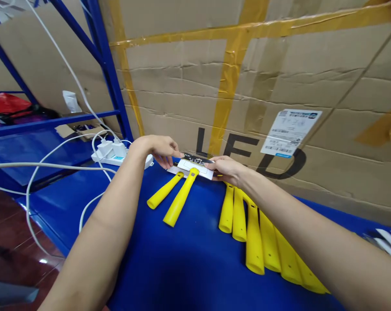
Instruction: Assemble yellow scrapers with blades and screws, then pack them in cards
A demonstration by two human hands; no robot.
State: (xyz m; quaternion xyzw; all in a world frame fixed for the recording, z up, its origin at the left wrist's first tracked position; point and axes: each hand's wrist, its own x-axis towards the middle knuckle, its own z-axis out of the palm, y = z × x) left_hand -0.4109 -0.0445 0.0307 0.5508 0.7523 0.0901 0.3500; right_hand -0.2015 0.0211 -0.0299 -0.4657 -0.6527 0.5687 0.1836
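My right hand [227, 167] pinches the right end of a black-and-white card sleeve, thumb on top. The sleeve covers the wide head of a yellow-handled tool [181, 198]. Its hollow handle slants down toward me. My left hand [165, 149] reaches to the sleeve's left end, index finger stretched out to its corner and the other fingers lower and partly hidden. Just beneath and left lies a second yellow-handled tool [165, 190], its head also in a white card and partly covered by the first. Several more yellow handles [255, 242] lie in a row below my right forearm, their heads hidden.
The tools lie on a blue tabletop [189, 263]. A large taped cardboard box [179, 95] marked LED stands right behind it. At left are a white power strip [116, 157] with plugs, loose white cables [29, 198] and a blue metal frame [113, 86].
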